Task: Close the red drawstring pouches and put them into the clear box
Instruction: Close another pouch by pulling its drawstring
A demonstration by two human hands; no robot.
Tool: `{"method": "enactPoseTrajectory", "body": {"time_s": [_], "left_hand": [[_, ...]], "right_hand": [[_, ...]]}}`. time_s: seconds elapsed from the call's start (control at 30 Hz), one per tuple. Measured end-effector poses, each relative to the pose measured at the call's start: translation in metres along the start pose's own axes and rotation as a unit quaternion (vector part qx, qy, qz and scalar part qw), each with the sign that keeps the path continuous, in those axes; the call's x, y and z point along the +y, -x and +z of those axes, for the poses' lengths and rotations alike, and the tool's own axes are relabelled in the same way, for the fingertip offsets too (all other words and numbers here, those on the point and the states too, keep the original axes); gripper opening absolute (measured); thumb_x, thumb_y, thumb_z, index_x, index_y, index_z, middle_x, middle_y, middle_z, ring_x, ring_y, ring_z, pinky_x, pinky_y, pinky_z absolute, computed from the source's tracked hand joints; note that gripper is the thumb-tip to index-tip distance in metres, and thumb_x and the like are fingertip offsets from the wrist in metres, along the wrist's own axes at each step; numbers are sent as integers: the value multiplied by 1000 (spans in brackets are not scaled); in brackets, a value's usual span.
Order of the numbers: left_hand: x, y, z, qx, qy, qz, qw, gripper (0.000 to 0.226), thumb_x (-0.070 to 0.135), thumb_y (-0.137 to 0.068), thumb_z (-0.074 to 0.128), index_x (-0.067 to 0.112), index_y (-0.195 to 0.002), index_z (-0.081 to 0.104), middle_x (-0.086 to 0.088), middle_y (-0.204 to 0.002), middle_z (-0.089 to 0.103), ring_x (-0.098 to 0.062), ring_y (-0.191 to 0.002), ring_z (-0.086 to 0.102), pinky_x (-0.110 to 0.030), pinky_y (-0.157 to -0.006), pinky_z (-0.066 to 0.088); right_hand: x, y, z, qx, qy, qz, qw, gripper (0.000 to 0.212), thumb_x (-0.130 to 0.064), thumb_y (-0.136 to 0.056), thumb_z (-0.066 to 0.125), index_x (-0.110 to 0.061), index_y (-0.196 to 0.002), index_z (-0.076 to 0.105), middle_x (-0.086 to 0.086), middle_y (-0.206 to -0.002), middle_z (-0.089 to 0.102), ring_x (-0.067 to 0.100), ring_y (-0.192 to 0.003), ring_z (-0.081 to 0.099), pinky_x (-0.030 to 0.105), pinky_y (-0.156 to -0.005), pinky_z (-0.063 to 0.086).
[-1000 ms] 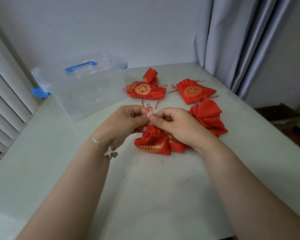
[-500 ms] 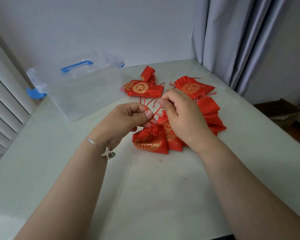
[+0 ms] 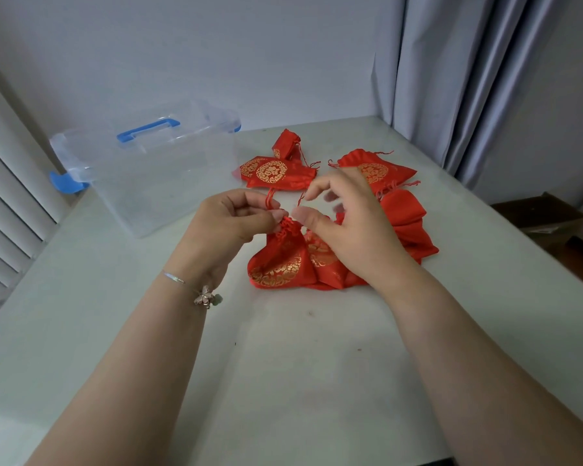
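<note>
Pale table [image 3: 317, 381] carrying everything. Clear box [image 3: 155, 183] with blue handle at far-left corner, open side facing the work, apparently empty. Loose red pouches: two near far edge centre [image 3: 273, 171], one toward far-right [image 3: 377, 166], a plain heap by right edge [image 3: 408, 223]. Pouch in hand [image 3: 280, 260] mid-surface, neck bunched, belly resting on the table. Left hand [image 3: 229, 220] pinching drawstring and gathered neck between thumb and forefinger. Right hand [image 3: 347, 223] half open, fingers spread and blurred, thumb beside the neck; hold on the other string [image 3: 302, 198] cannot be told. Step in hand: cinching the neck. Best done pinning the gather with the left, pulling both strings outward evenly until shut, then carrying to the box.
</note>
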State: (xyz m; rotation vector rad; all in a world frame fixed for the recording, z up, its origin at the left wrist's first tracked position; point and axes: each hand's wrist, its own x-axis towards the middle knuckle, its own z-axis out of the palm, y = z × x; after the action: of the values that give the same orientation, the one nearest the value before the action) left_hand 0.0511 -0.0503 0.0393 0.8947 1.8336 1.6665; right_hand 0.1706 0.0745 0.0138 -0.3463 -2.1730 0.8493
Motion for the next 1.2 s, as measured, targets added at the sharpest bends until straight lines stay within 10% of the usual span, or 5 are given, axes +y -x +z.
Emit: {"method": "enactPoseTrajectory", "body": {"time_s": [0.23, 0.53, 0.87, 1.2], "left_hand": [[-5, -3, -1, -2, 135, -77, 988, 16, 2, -82, 63, 17, -79, 64, 2, -67, 71, -5, -56, 62, -23, -60, 34], [-13, -9, 4, -14, 327, -187, 926, 19, 4, -82, 60, 20, -84, 52, 4, -73, 72, -1, -55, 64, -14, -58, 42], [-5, -4, -9, -86, 8, 25, 996, 17, -2, -69, 69, 7, -79, 57, -3, -68, 70, -11, -63, 67, -21, -69, 57], [-8, -1, 2, -122, 55, 14, 991, 23, 6, -64, 70, 9, -78, 51, -5, -73, 69, -12, -61, 64, -21, -62, 53]], "right_hand": [[-3, 2, 15, -8, 79, -78, 994, 18, -28, -77, 74, -17, -90, 67, -7, -86, 57, 11, -85, 50, 26, -75, 40], [0, 1, 18, -46, -75, 76, 993, 14, -14, -85, 68, -23, -83, 57, -16, -75, 58, 5, -72, 58, 19, -71, 47], [-1, 1, 15, -56, -119, 39, 991, 7, -20, -88, 64, -24, -88, 58, -9, -93, 56, 7, -90, 57, 18, -80, 45], [6, -1, 7, -179, -402, 281, 853, 16, -12, -94, 51, -8, -84, 62, 5, -82, 62, 12, -79, 60, 24, -78, 54]]}}
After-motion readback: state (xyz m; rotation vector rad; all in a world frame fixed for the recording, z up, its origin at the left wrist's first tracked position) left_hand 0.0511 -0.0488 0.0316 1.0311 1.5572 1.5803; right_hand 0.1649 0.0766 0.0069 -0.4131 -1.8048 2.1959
